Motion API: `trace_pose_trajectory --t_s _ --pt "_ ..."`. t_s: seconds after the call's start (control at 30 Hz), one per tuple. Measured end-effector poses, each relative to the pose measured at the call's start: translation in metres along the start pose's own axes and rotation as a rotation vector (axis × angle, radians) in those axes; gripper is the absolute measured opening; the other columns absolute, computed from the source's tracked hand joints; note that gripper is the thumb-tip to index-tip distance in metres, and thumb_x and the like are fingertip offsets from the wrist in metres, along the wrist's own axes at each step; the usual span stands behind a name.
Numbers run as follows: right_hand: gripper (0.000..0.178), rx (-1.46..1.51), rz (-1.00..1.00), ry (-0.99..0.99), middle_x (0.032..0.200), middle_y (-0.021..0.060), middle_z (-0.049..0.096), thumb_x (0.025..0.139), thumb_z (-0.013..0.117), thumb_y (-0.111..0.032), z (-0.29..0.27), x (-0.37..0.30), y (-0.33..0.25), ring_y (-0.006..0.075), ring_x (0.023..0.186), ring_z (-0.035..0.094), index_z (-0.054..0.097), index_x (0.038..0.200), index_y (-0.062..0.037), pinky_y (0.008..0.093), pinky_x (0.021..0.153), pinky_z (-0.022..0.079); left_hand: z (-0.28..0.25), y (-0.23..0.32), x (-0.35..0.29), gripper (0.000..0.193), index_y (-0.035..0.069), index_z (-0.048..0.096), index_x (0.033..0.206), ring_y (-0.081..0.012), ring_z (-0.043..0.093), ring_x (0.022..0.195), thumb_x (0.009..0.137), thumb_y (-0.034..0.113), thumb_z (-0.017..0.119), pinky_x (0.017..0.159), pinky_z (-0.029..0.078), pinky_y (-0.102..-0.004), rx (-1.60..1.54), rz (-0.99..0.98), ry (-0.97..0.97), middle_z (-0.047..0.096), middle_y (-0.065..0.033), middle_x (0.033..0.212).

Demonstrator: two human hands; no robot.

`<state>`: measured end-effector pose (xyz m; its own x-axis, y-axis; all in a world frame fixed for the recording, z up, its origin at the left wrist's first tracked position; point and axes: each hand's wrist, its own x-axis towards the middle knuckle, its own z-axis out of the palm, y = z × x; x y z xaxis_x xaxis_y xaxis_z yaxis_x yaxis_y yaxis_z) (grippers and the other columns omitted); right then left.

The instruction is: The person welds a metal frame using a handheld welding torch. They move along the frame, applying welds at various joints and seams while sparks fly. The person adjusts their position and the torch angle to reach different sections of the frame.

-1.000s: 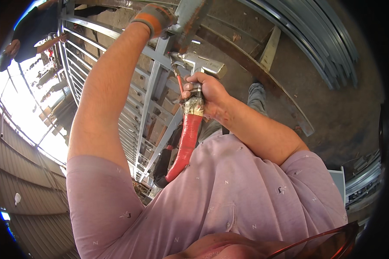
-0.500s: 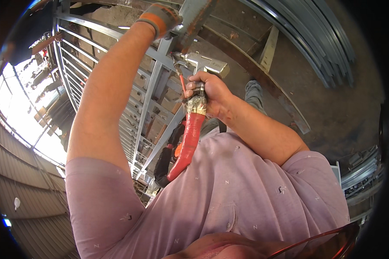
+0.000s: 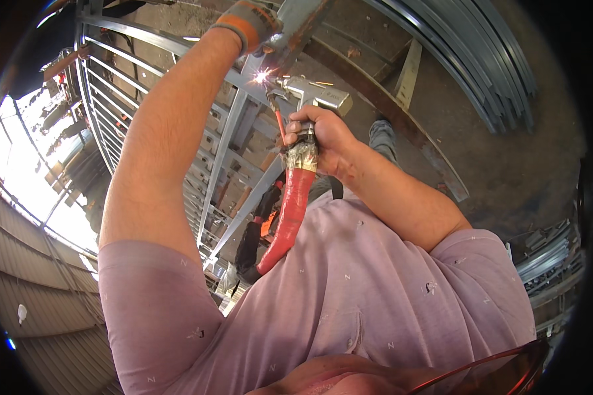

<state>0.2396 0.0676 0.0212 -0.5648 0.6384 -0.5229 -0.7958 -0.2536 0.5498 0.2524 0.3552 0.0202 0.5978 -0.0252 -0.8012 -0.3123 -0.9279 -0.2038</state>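
My right hand [image 3: 329, 135] is bare and closed round the grip of a silver welding gun [image 3: 319, 95], whose red-wrapped hose [image 3: 291, 220] curves down against my shirt. At the gun's nozzle a bright spark [image 3: 261, 77] flares on a joint of the grey metal frame [image 3: 230, 125]. A thin orange-red tube [image 3: 280, 125] runs beside the nozzle. Above the spark, my left hand [image 3: 247, 26], in a grey and orange work glove, is bent in beside a wide grey steel bar [image 3: 295, 26]. Its fingers look curled, but what they hold is hidden.
Long curved-looking metal profiles [image 3: 468, 52] lie stacked at the far right. A rusty-edged beam [image 3: 402, 115] crosses the floor near my foot [image 3: 382, 138]. Several parallel bars [image 3: 105, 99] form a railing at left. Another person's arm [image 3: 62, 66] reaches in there.
A bright spark with flying glints has appeared at the welding gun's tip. The gun and both hands have stayed almost in place.
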Motion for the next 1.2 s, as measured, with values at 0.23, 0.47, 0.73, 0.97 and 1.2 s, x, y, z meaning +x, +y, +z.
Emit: trace_pose_trajectory --t_s 0.23,0.47,0.73,0.97,1.2 --pt "0.013 0.015 -0.001 -0.010 0.080 0.0026 0.062 0.104 0.059 -0.015 0.001 -0.002 0.000 0.0209 0.071 0.067 0.058 0.094 -0.0078 0.0533 0.086 0.063 -0.004 0.003 0.003 0.026 0.011 0.088 0.115 -0.0346 0.082 0.113 0.100 0.020 0.069 0.092 0.066 -0.0474 0.003 -0.009 -0.044 0.084 -0.0176 0.122" --pt "0.012 0.032 0.012 -0.021 0.080 0.0023 0.063 0.104 0.061 -0.016 -0.002 0.003 0.001 0.0214 0.069 0.068 0.059 0.095 -0.0075 0.0530 0.082 0.064 0.005 0.002 0.003 0.026 0.011 0.087 0.118 -0.0336 0.082 0.113 0.102 0.018 0.068 0.091 0.066 -0.0481 0.020 -0.029 0.016 0.084 -0.0177 0.123" --pt "0.011 0.052 0.029 -0.024 0.078 0.0017 0.062 0.103 0.061 -0.016 0.000 -0.001 0.003 0.0207 0.069 0.067 0.059 0.095 -0.0078 0.0520 0.082 0.064 0.001 0.000 0.007 0.023 0.011 0.087 0.114 -0.0316 0.084 0.109 0.100 0.017 0.069 0.088 0.067 -0.0458 -0.008 -0.015 -0.034 0.086 -0.0145 0.117" --pt "0.012 0.071 0.030 -0.054 0.078 0.0015 0.061 0.103 0.059 -0.015 -0.002 0.001 0.004 0.0204 0.069 0.067 0.059 0.094 -0.0081 0.0515 0.081 0.063 0.001 -0.001 0.006 0.021 0.013 0.088 0.111 -0.0298 0.084 0.110 0.099 0.019 0.072 0.087 0.067 -0.0462 -0.011 0.008 -0.001 0.087 -0.0127 0.113" --pt "0.011 0.087 0.021 -0.049 0.078 0.0031 0.061 0.103 0.058 -0.014 0.000 0.000 0.005 0.0215 0.068 0.067 0.059 0.094 -0.0074 0.0505 0.080 0.063 -0.002 -0.001 0.009 0.021 0.014 0.087 0.113 -0.0293 0.084 0.112 0.099 0.020 0.072 0.088 0.066 -0.0466 0.004 -0.012 -0.079 0.087 -0.0116 0.115"
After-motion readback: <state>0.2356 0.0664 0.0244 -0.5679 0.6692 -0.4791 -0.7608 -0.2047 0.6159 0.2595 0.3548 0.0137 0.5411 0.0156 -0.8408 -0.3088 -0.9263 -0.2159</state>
